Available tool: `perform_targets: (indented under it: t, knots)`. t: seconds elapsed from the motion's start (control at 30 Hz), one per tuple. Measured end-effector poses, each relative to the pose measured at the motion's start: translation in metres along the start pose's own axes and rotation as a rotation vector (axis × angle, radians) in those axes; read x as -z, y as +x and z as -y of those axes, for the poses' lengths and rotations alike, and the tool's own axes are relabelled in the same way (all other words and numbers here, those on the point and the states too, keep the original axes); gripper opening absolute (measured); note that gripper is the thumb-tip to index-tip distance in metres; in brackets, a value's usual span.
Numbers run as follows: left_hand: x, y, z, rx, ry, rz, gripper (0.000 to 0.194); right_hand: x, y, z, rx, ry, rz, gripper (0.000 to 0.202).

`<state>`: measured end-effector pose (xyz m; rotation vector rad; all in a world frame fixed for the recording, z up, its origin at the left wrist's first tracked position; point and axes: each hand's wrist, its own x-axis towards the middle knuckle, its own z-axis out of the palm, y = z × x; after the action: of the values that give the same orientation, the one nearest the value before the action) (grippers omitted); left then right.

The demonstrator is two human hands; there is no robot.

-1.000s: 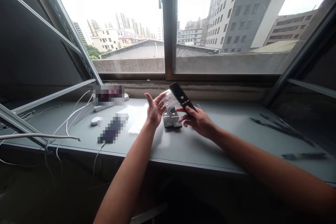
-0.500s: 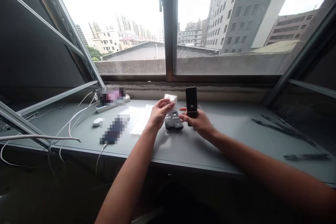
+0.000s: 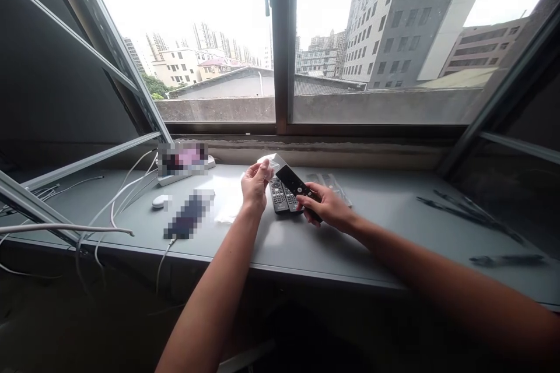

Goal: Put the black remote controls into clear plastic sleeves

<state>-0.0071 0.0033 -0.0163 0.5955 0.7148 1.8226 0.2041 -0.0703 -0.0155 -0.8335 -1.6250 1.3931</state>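
Observation:
A black remote control (image 3: 292,180) lies tilted to the left in my right hand (image 3: 326,204), whose fingers are closed around its lower end. My left hand (image 3: 255,185) pinches a clear plastic bag (image 3: 273,160), and the remote's upper end is at the bag, though I cannot tell whether it is inside. Below and between the hands, two more black remotes (image 3: 279,195) rest side by side on the grey desk (image 3: 289,247), partly covered by the held one. Just behind my right hand lies a clear plastic-wrapped item (image 3: 335,186).
At left are a pixelated dark device (image 3: 190,215) with a cable, a small white round object (image 3: 159,202), a white power strip (image 3: 188,173) and loose white cables (image 3: 118,204). Dark cables (image 3: 472,215) lie at right. Metal shelf posts flank the window.
The remote in my right hand has swung from upright to a leftward tilt, bringing its top to the plastic bag. My left hand has shifted slightly left with the bag.

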Motion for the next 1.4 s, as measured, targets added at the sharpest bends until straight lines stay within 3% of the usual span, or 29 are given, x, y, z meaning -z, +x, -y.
perform_targets:
  t: [0.1, 0.27, 0.33, 0.43, 0.57, 0.67, 0.8, 0.9, 0.97, 1.07, 1.23, 1.4]
  knots:
    - [-0.001, -0.001, 0.0, 0.01, -0.019, 0.007, 0.043, -0.001, 0.002, -0.001, -0.026, 0.085, -0.003, 0.041]
    - [0.0, -0.001, -0.004, 0.02, -0.04, -0.08, 0.033, 0.0, 0.009, 0.001, -0.036, 0.441, -0.085, 0.032]
    - [0.001, -0.001, -0.005, 0.023, -0.043, -0.098, 0.031, 0.001, 0.009, 0.001, -0.016, 0.435, -0.104, 0.038]
    - [0.002, 0.0, -0.003, 0.023, -0.043, -0.09, 0.031, 0.004, 0.005, -0.001, 0.037, 0.139, -0.174, 0.049]
    - [0.002, 0.0, -0.002, 0.015, -0.029, -0.083, 0.03, 0.004, -0.001, -0.007, 0.259, -0.393, -0.315, 0.041]
    - [0.002, 0.0, -0.002, 0.015, -0.018, -0.091, 0.029, 0.001, -0.002, -0.009, 0.344, -0.501, -0.344, 0.04]
    - [0.004, 0.001, -0.002, 0.008, -0.022, -0.085, 0.034, -0.004, -0.001, -0.004, 0.136, -0.172, -0.208, 0.054]
    - [0.006, 0.003, -0.002, 0.01, -0.015, -0.087, 0.036, 0.0, 0.002, 0.004, -0.063, 0.281, -0.117, 0.04]
    - [0.006, 0.003, -0.001, 0.011, -0.005, -0.083, 0.037, 0.008, 0.004, 0.007, -0.206, 0.581, 0.024, 0.04]
    - [0.006, 0.003, -0.001, 0.007, -0.01, -0.078, 0.037, 0.019, 0.006, 0.007, -0.27, 0.808, 0.204, 0.05]
    - [0.007, 0.003, -0.001, 0.011, -0.001, -0.078, 0.04, 0.02, 0.004, 0.005, -0.353, 0.812, 0.285, 0.052]
    - [0.007, 0.002, 0.002, 0.028, 0.028, -0.02, 0.045, 0.006, -0.003, 0.007, -0.386, 0.559, 0.354, 0.046]
